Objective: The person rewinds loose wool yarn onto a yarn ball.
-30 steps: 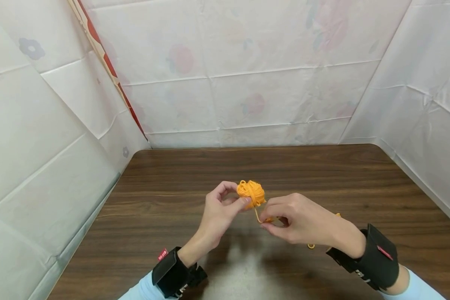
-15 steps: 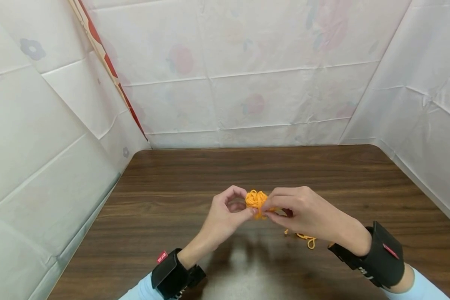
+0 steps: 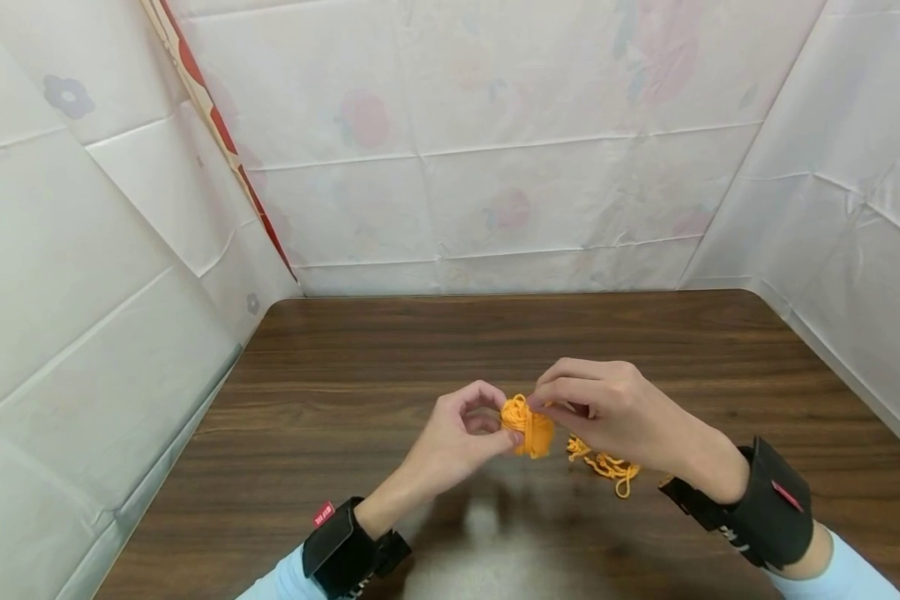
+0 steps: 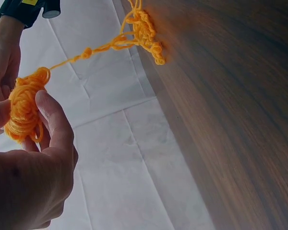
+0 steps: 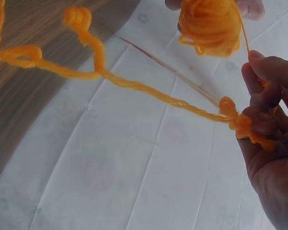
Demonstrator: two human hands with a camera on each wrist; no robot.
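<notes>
A small ball of orange yarn (image 3: pixel 527 425) is held above the brown wooden table (image 3: pixel 390 350). My left hand (image 3: pixel 461 433) pinches the ball (image 4: pixel 23 111) between thumb and fingers. My right hand (image 3: pixel 607 412) sits just right of the ball and pinches the loose yarn strand (image 5: pixel 182 103) that runs from it. The strand trails down to a loose orange tangle (image 3: pixel 606 465) lying on the table below my right hand; the same tangle (image 4: pixel 144 31) shows in the left wrist view. The ball (image 5: pixel 210 26) fills the top of the right wrist view.
White sheeting with faint flower prints (image 3: pixel 495 167) walls the table on the left, back and right. A red strip (image 3: pixel 217 142) runs diagonally down the left corner. Black wrist straps (image 3: pixel 765 508) sit on both forearms.
Both hands and the ball have drifted right and slightly down. My right hand rose from below the ball to beside its top, and more loose yarn now shows on the table.
</notes>
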